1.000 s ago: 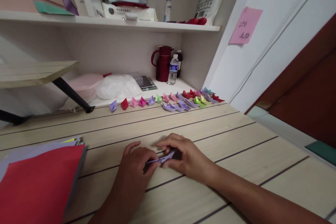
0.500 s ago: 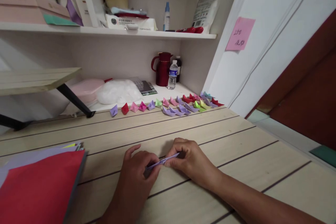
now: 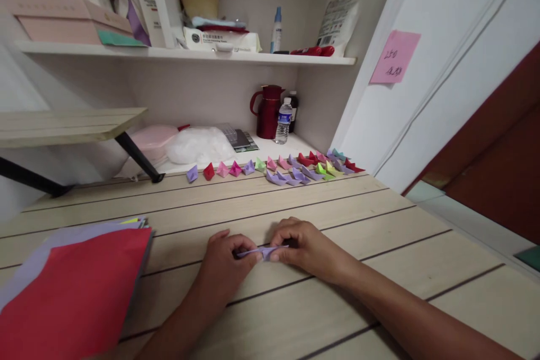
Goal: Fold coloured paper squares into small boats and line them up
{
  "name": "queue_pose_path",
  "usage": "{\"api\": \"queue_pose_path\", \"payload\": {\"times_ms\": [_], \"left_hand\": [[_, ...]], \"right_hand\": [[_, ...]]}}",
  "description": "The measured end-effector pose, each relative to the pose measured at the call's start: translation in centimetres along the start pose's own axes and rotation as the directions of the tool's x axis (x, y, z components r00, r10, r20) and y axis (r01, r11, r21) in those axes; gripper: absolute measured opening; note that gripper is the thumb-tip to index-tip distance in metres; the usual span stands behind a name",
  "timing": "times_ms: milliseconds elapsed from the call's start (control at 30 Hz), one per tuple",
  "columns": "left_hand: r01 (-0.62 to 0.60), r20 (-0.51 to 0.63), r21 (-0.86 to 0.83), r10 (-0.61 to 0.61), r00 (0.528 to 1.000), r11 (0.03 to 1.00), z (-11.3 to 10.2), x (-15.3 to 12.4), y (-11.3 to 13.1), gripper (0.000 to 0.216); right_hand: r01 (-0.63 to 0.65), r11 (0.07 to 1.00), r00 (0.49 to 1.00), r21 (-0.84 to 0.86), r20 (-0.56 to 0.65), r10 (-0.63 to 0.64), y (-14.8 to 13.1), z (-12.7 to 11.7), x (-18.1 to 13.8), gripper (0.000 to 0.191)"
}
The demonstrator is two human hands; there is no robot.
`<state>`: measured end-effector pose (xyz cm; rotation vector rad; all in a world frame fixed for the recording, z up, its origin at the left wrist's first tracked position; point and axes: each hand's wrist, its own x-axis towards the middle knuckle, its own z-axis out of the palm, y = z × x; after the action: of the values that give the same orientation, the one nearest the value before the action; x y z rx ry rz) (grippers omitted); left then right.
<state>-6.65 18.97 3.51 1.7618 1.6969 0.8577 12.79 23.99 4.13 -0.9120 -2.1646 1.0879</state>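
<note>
Since the shot from a second back, the little lilac paper piece has dropped from a slanted, slightly lifted strip to lying level, right down at the bench. We'd read that as the fold getting squeezed flatter, though that's our guess. Our left hand pinches its left end and our right hand pinches the right end, fingers curled in, tips nearly meeting over the middle. It sits dead centre, a bit toward 6 o'clock of the view.

At 12 o'clock from the hands, along the far edge of the bench, there's the row of folded paper boats in purple, red, pink and green, same as before. The stack of coloured sheets, red on top, sits at 8 o'clock. The pink sticky note is up at 2 o'clock on the white wall.

Hard to make out:
- Fingertips cover most of the paper piece, so we can't tell its actual shape.
- The note's writing is too small to read.
- The sheet stack is cut off by the frame's left and bottom edges.
- Both forearms run out of frame at the bottom.
</note>
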Motion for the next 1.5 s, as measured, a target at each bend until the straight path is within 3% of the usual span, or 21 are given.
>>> {"api": "queue_pose_path", "payload": {"times_ms": [100,200,333,400,433,467,500,533,567,600,667,733,867,967,1067,1133,1167,1267,1367,1433,1500], "left_hand": [[0.03,0.075,0.001,-0.03,0.997,1.0,-0.4,-0.4,0.7,0.015],[0.065,0.221,0.0,-0.063,0.973,0.998,-1.3,-1.6,1.9,0.025],[0.065,0.369,0.036,-0.074,0.927,0.997,-2.9,-5.5,3.2,0.034],[0.04,0.403,0.082,-0.07,0.912,0.996,-3.7,-8.2,3.2,0.036],[-0.001,0.397,0.167,-0.067,0.915,0.986,-3.9,-9.7,2.9,0.037],[-0.045,0.304,0.269,-0.041,0.952,0.962,-4.1,-11.1,2.6,0.034],[-0.079,0.146,0.397,0.022,0.989,0.914,-4.0,-12.5,2.1,0.032],[-0.088,-0.061,0.534,0.143,0.988,0.841,-3.7,-13.8,1.6,0.028],[-0.11,-0.212,0.634,0.309,0.927,0.766,-3.1,-15.0,1.1,0.026],[-0.158,-0.276,0.698,0.466,0.841,0.699,-2.2,-16.0,0.8,0.031],[-0.318,-0.245,0.73,0.665,0.705,0.605,0.1,-17.4,0.3,0.041],[-0.435,-0.152,0.728,0.744,0.651,0.53,2.4,-18.0,0.2,0.046],[-0.512,-0.02,0.682,0.713,0.701,0.522,4.5,-17.4,-0.3,0.036],[-0.555,0.09,0.723,0.74,0.667,0.412,3.8,-16.8,-0.8,0.044],[-0.566,0.173,0.771,0.76,0.627,0.292,2.9,-16.4,-1.1,0.049],[-0.559,0.177,0.781,0.759,0.627,0.279,2.6,-16.2,-1.1,0.05],[-0.562,0.181,0.78,0.761,0.623,0.275,2.5,-16.1,-1.0,0.05],[-0.583,0.189,0.772,0.784,0.592,0.254,2.4,-15.9,-0.6,0.052],[-0.593,0.169,0.753,0.788,0.592,0.285,2.5,-16.3,-0.2,0.051],[-0.598,0.159,0.732,0.772,0.615,0.326,2.8,-17.1,-0.2,0.042],[-0.596,0.133,0.703,0.753,0.645,0.387,3.4,-18.2,-0.5,0.03]], "right_hand": [[-0.078,0.997,0.995,-0.027,0.053,0.079,-0.2,-0.1,0.0,0.017],[-0.124,0.992,0.976,-0.016,0.179,0.125,-0.7,0.1,-0.6,0.017],[-0.17,0.983,0.917,-0.063,0.354,0.181,-2.4,0.6,-3.2,0.012],[-0.174,0.977,0.901,-0.121,0.38,0.208,-3.5,1.0,-5.1,0.01],[-0.169,0.973,0.904,-0.158,0.369,0.216,-4.0,1.2,-6.0,0.01],[-0.157,0.967,0.913,-0.199,0.344,0.219,-4.5,1.5,-6.8,0.01],[-0.143,0.96,0.926,-0.242,0.311,0.216,-4.9,1.7,-7.5,0.01],[-0.126,0.95,0.939,-0.287,0.275,0.208,-5.2,1.9,-8.0,0.011],[-0.11,0.938,0.949,-0.329,0.244,0.198,-5.4,2.1,-8.4,0.012],[-0.095,0.924,0.958,-0.37,0.22,0.186,-5.5,2.3,-8.7,0.013],[-0.065,0.898,0.967,-0.435,0.193,0.164,-5.7,2.6,-9.0,0.016],[-0.037,0.877,0.972,-0.479,0.185,0.143,-5.9,2.8,-9.0,0.017],[0.032,0.835,0.972,-0.549,0.213,0.103,-6.0,2.9,-9.1,0.015],[0.038,0.825,0.974,-0.564,0.207,0.096,-5.6,2.7,-9.9,0.012],[-0.036,0.807,0.997,-0.589,0.039,0.072,-5.2,2.3,-11.9,0.015],[-0.04,0.776,0.99,-0.629,-0.129,-0.054,-5.2,2.3,-13.6,0.027],[0.02,0.767,0.979,-0.642,-0.145,-0.146,-5.3,2.3,-14.4,0.034],[0.339,0.704,0.929,-0.624,0.104,-0.355,-5.5,3.3,-16.2,0.057],[0.385,0.678,0.917,-0.626,0.173,-0.361,-5.0,4.9,-17.4,0.084],[0.37,0.679,0.922,-0.635,0.158,-0.354,-4.4,5.9,-18.2,0.081],[0.344,0.694,0.927,-0.633,0.111,-0.358,-3.8,6.7,-19.1,0.06]]}}
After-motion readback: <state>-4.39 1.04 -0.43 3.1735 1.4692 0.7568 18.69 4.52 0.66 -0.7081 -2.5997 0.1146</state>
